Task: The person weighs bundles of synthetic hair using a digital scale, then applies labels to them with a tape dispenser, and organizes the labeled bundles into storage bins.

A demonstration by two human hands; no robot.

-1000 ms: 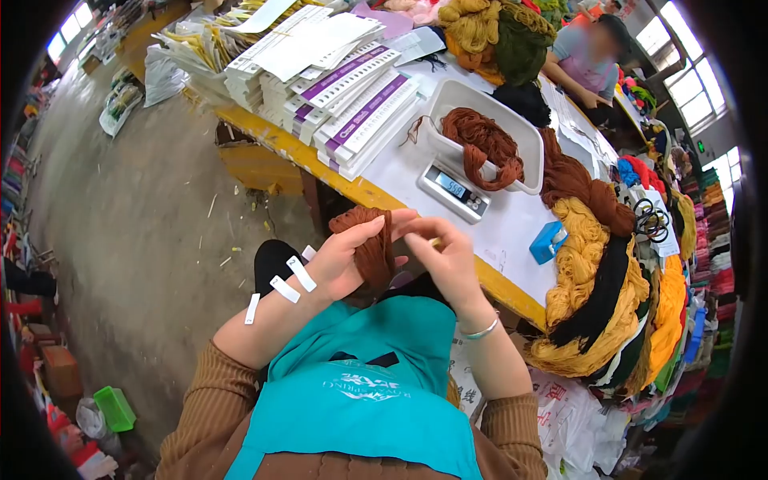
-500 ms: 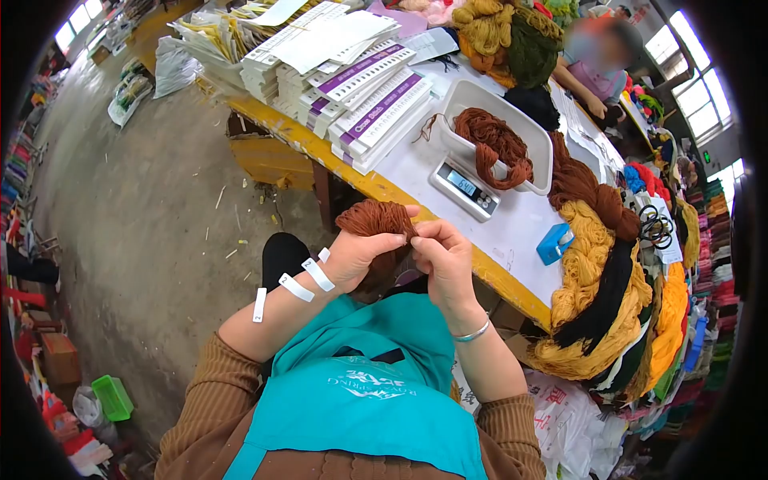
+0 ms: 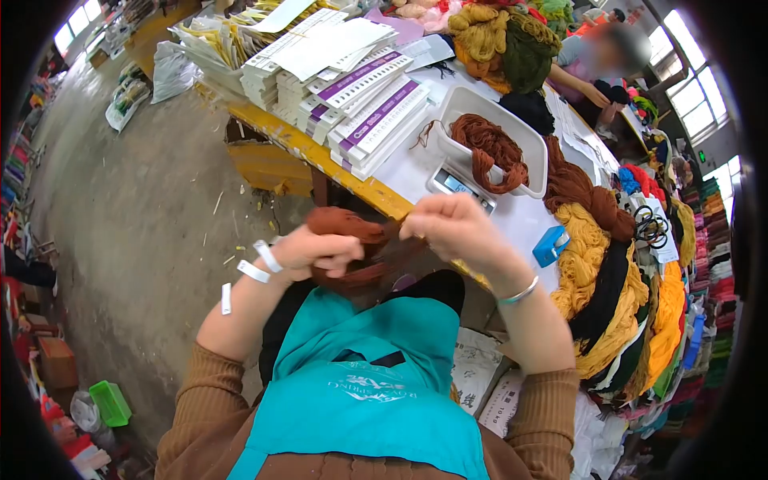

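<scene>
A bundle of reddish-brown yarn (image 3: 340, 222) hangs above my lap, blurred by motion. My left hand (image 3: 324, 254) is wrapped round it, and white numbered labels are stuck on that wrist. Up and to the right, my right hand (image 3: 456, 228) pinches strands drawn out from the bundle, near the yellow table edge. More brown yarn (image 3: 488, 142) lies in a white tray (image 3: 541, 172) on a digital scale (image 3: 454, 184), whose display is partly covered by my right hand.
Stacks of white and purple cards (image 3: 376, 120) stand on the table (image 3: 392, 170). A blue object (image 3: 550, 246) and skeins of yellow yarn (image 3: 588, 240) lie at the right. Across the table, a person (image 3: 588, 68) handles dark yarn.
My hands have moved apart, the left one to the left and the right one up and right. Strands now stretch between them. The person across the table has shifted slightly.
</scene>
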